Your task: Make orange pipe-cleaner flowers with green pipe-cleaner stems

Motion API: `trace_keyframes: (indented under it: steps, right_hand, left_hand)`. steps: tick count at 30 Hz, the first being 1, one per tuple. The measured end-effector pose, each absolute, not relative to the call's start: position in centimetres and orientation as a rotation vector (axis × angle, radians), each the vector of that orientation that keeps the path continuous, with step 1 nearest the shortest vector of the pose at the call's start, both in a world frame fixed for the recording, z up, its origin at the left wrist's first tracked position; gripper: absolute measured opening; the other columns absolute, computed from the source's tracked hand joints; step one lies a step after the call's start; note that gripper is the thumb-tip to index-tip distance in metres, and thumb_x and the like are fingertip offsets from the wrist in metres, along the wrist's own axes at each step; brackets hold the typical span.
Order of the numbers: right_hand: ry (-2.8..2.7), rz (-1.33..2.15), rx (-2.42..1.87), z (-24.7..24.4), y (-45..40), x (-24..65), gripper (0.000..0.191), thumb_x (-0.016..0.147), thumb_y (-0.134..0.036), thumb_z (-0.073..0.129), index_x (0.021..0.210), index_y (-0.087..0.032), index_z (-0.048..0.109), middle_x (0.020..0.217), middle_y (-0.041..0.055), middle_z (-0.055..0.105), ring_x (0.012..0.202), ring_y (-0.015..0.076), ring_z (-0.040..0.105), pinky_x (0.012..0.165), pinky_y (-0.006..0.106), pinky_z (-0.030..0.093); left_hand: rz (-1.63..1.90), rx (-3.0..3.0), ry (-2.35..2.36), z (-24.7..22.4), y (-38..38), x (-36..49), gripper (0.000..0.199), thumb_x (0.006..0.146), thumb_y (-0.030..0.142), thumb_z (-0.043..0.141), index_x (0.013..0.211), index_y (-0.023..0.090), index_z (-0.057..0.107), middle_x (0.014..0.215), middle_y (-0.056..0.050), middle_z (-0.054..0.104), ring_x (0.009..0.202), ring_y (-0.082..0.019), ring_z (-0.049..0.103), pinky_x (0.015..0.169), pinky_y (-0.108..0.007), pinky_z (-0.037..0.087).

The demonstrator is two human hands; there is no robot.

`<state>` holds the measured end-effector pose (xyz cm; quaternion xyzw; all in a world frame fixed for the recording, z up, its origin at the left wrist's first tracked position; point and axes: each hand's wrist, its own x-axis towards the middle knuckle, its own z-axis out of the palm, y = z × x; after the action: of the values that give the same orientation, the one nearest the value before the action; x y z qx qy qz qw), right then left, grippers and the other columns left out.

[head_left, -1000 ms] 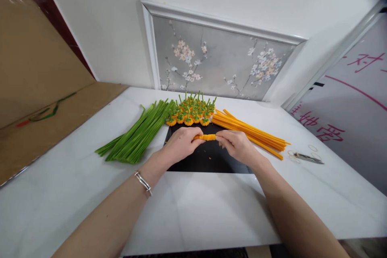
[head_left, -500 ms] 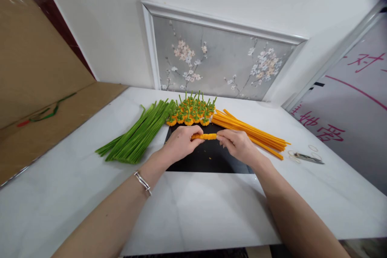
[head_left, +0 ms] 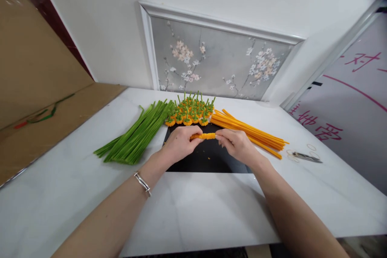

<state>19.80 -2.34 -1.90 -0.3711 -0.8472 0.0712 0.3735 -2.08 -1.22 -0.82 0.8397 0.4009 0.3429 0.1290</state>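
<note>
Between my two hands a coiled orange pipe cleaner is held level above a black mat. My left hand pinches its left end between thumb and fingers. At the other end, the fingertips of my right hand are closed on the coil's tip, where a small pale bit shows. Just behind the mat stand several small orange pumpkin-like pieces with green tops and upright green stems. The fingers' undersides are hidden.
Green pipe cleaners lie in a bundle at the left, orange pipe cleaners at the right. Farther right are small scissors and thin rubber bands. A cardboard sheet borders the white table; a whiteboard stands at right.
Both hands keep their grip on the coiled orange pipe cleaner, nearly in the same place. The whole view has shifted slightly; nothing on the table has visibly moved.
</note>
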Motion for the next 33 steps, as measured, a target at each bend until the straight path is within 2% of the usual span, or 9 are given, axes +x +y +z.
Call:
trace_keyframes:
  steps: [11, 16, 26, 33]
  right_hand:
    - [-2.173, 0.155, -0.916, -1.9, -2.2, 19.9, 0.021, 0.094, -0.025, 0.045, 0.094, -0.018, 0.065, 0.075, 0.0033, 0.067, 0.062, 0.0146, 0.062, 0.059, 0.027, 0.051]
    - [-2.123, 0.059, -0.902, -2.0, -2.2, 20.0, 0.018, 0.093, -0.022, 0.049, 0.099, -0.02, 0.066, 0.082, 0.0045, 0.071, 0.073, 0.017, 0.067, 0.068, 0.029, 0.054]
    - [-2.066, 0.0, -0.871, -2.1, -2.5, 19.8, 0.017, 0.09, -0.02, 0.054, 0.097, -0.02, 0.069, 0.087, 0.0045, 0.073, 0.078, 0.0171, 0.069, 0.073, 0.029, 0.056]
    - [-2.06, -0.032, -0.848, -2.1, -2.4, 20.0, 0.019, 0.091, -0.021, 0.053, 0.098, -0.022, 0.07, 0.088, 0.0056, 0.073, 0.079, 0.0181, 0.069, 0.072, 0.032, 0.057]
  left_hand:
    - [0.879, 2.487, 1.156, -0.2, -1.4, -2.4, 0.009, 0.082, 0.024, 0.059, 0.085, 0.02, 0.066, 0.079, 0.0, 0.067, 0.071, -0.015, 0.059, 0.066, -0.024, 0.041]
    - [0.773, 2.405, 1.257, 0.6, -1.6, -3.0, 0.027, 0.074, 0.036, 0.069, 0.098, 0.024, 0.066, 0.088, 0.001, 0.07, 0.079, -0.018, 0.063, 0.067, -0.025, 0.044]
    - [0.78, 2.38, 1.277, 0.7, -2.0, -2.4, 0.018, 0.079, 0.032, 0.064, 0.091, 0.021, 0.07, 0.08, 0.0, 0.069, 0.071, -0.016, 0.061, 0.062, -0.024, 0.042]
    - [0.774, 2.178, 1.065, 0.8, -1.6, -2.9, 0.02, 0.083, 0.034, 0.055, 0.087, 0.019, 0.068, 0.076, 0.0, 0.069, 0.069, -0.014, 0.061, 0.062, -0.023, 0.045]
